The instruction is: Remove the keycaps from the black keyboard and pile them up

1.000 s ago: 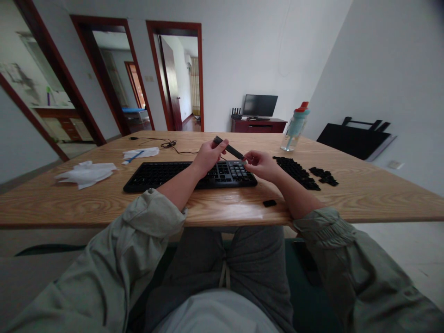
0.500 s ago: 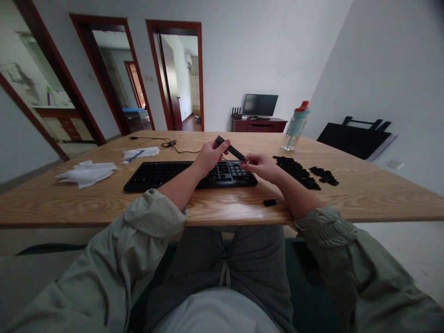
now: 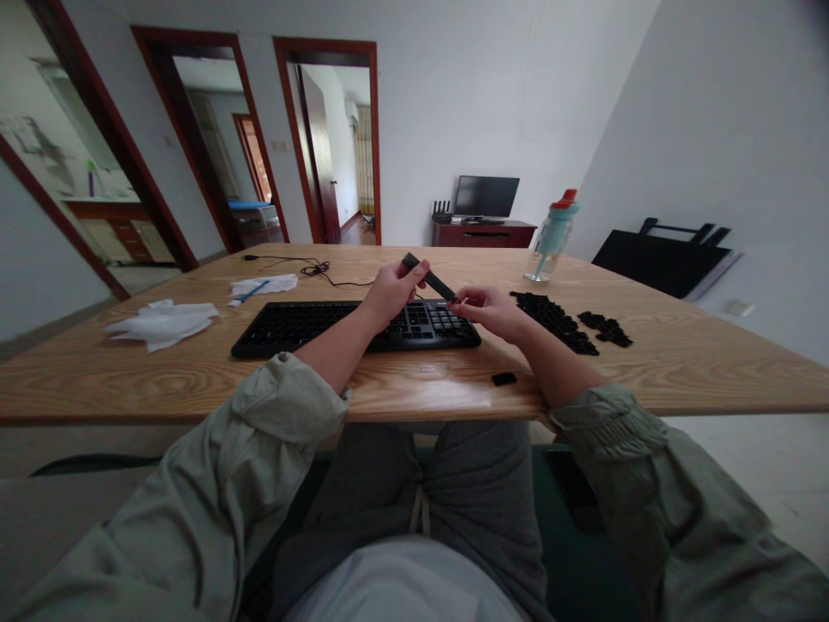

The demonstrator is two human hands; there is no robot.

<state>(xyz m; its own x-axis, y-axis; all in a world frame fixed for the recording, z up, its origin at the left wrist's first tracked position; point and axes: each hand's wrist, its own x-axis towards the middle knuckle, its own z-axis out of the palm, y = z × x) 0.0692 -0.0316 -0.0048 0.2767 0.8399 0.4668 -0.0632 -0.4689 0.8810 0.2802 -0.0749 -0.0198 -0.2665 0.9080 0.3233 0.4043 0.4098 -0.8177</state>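
My left hand [image 3: 392, 292] is closed around the upper end of a dark slim bar [image 3: 435, 282], its thumb lying on top. The bar slants down to the right, above a black keyboard [image 3: 298, 326] on the table. Thumb and fingers of my right hand [image 3: 485, 309] pinch together at the bar's lower end; any small piece between them is too small to make out. Part of the keyboard is hidden behind my left forearm. A small black rectangular piece [image 3: 503, 378] lies near the front edge, below my right hand.
Loose black keycaps [image 3: 557, 321] lie right of the keyboard, beside a smaller heap [image 3: 605, 328]. A water bottle [image 3: 550, 238] stands behind them. On the left are crumpled white tissue [image 3: 161, 324], a blue stick [image 3: 252, 292] on another tissue, and a coiled black cable [image 3: 316, 269].
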